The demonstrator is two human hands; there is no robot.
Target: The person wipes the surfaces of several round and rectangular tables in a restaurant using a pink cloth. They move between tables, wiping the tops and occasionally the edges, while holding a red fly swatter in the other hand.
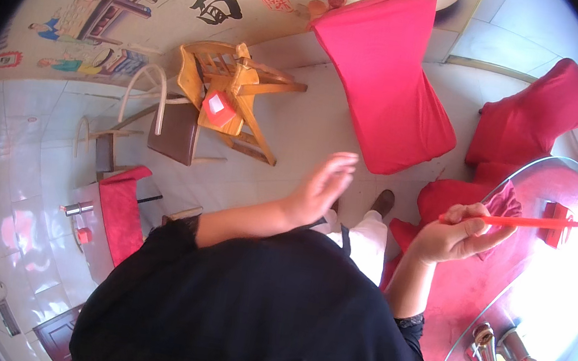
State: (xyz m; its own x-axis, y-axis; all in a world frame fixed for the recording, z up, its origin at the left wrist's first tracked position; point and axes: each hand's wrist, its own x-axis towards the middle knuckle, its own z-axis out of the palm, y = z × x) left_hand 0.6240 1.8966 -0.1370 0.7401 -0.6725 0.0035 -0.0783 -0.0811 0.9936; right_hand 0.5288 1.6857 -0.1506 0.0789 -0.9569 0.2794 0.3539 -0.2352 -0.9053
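Note:
My right hand (pixel 454 238) grips one end of a long, thin red stick (pixel 535 222), which points away over a table with a red tablecloth (pixel 446 316). What the stick belongs to is not clear, as its far end fades into glare. A crumpled dark red cloth (pixel 505 198) lies at the table's near side, just behind the fingers of that hand. Past it, a red box (pixel 554 223) stands on the table's glass top, partly covered by the stick. My left hand (pixel 326 185) is raised over the floor in front of me, empty, with fingers loosely extended.
Two red-covered chairs (pixel 388 95) (pixel 539 109) stand ahead. A wooden high chair (pixel 235 91) holds a red tissue box (pixel 218 108), beside a brown-seated chair (pixel 175 130). A metal pot (pixel 482 354) and a chopstick holder (pixel 515 344) stand on the table. Another table (pixel 93 231) is at left.

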